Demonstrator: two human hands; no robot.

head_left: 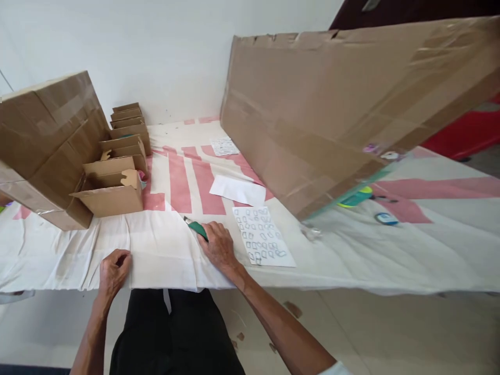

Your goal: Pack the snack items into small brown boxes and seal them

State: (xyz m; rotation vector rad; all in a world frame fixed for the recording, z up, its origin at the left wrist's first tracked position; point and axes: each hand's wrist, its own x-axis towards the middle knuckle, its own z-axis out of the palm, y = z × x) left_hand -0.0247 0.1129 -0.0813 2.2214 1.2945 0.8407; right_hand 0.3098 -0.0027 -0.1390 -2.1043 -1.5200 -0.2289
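Observation:
My right hand [219,245] rests on the cloth-covered table [175,245] with its fingers wrapped round a green box cutter [198,228]. The tool's tip points forward and left, close to the cloth. Near the table's front edge lies my left hand [113,271], curled into a loose fist; nothing shows in it. Just right of the right hand is a white sheet of paper [263,237] with rows of small hand-drawn shapes. Ahead of my left hand stands an open small cardboard box [113,200].
Several open boxes [130,127] line up behind the nearest one, beside a large carton [50,140]. A big cardboard panel or box [312,114] leans at the right. A blank folded paper [238,190], a written sheet [224,146] and a tape roll [386,219] lie on the table.

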